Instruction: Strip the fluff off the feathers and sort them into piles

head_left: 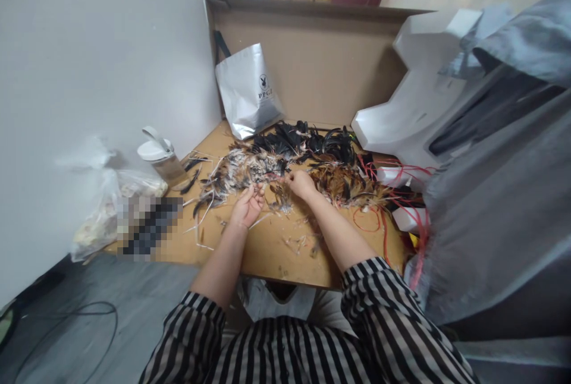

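My left hand (248,205) is turned palm up at the front of the feather pile, its fingers curled in. Across from it, my right hand (300,184) is closed with fingertips pressed together. What either hand pinches is too small to make out. Between and just below them lies a small tuft of brown and grey feathers (281,198). Pale mottled feathers (243,167) spread behind my left hand, and brown feathers (350,185) lie right of my right hand. Black feathers (289,139) form a row at the back.
Red string (384,235) trails over the wooden table (267,259) at right, near white blocks (410,219). A silver bag (245,90) leans at the back. A lidded container (163,161) and a clear plastic bag (96,223) stand left. Grey cloth (499,194) hangs at right.
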Tool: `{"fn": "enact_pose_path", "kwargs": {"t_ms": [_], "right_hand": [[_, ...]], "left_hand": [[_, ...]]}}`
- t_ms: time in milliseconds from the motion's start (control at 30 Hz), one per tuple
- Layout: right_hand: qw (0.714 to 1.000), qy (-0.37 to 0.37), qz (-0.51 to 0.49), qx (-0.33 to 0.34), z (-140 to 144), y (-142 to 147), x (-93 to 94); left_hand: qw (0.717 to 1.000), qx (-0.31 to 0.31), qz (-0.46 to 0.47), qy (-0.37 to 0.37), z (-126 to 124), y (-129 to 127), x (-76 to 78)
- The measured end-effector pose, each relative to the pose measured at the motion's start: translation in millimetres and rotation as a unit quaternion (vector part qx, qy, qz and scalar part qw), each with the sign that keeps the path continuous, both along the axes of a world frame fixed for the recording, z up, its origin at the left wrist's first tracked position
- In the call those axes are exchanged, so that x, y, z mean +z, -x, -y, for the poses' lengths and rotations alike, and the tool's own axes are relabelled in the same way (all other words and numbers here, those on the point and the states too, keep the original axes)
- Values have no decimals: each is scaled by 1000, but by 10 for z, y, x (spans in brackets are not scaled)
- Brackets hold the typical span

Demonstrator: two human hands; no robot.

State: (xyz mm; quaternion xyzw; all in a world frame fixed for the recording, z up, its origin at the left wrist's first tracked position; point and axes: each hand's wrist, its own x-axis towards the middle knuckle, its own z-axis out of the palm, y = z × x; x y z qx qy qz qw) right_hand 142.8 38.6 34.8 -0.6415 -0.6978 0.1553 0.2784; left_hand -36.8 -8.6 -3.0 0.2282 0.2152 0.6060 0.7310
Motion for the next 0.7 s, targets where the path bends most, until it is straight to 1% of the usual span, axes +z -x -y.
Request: {"fn": "enact_pose_path", "kwargs": {"t_ms": [33, 67, 100, 133, 200, 267, 300, 333, 367, 400, 500, 600, 700], "right_hand": [[997, -1, -69, 21, 53, -20, 31], [987, 13, -153, 49, 121, -40, 67], [965, 54, -243, 85, 200, -57, 103], [934, 91, -326, 118, 286, -70, 137], [869, 133, -453, 148, 457, -77, 181], [817, 173, -525, 165, 593, -59, 175], [800, 191, -544, 167, 639, -41, 151], [790, 203, -554, 164, 670, -20, 114], [790, 204, -557, 155, 689, 4, 69], [798, 193, -554, 139, 698, 29, 18], [846, 123, -511, 88, 697, 96, -130], [887, 74, -448, 86, 699, 132, -225], [904, 57, -414, 94, 710, 144, -266]], "left_hand": [[1000, -4, -1, -3, -3, -4, -5], [1000, -11, 0, -7, -4, -10, -9], [1000, -20, 2, -13, -2, -17, -10], [999, -29, 6, -19, 3, -26, -9], [998, -48, 10, -34, 24, -44, 0], [996, -70, 6, -46, 54, -64, 17], [996, -81, 1, -49, 70, -74, 26], [995, -90, -6, -50, 85, -84, 36], [994, -97, -15, -50, 98, -94, 44], [993, -100, -24, -49, 109, -104, 50], [993, -98, -53, -47, 121, -128, 51], [991, -90, -78, -53, 109, -147, 24], [989, -86, -106, -57, 95, -169, -10]]}}
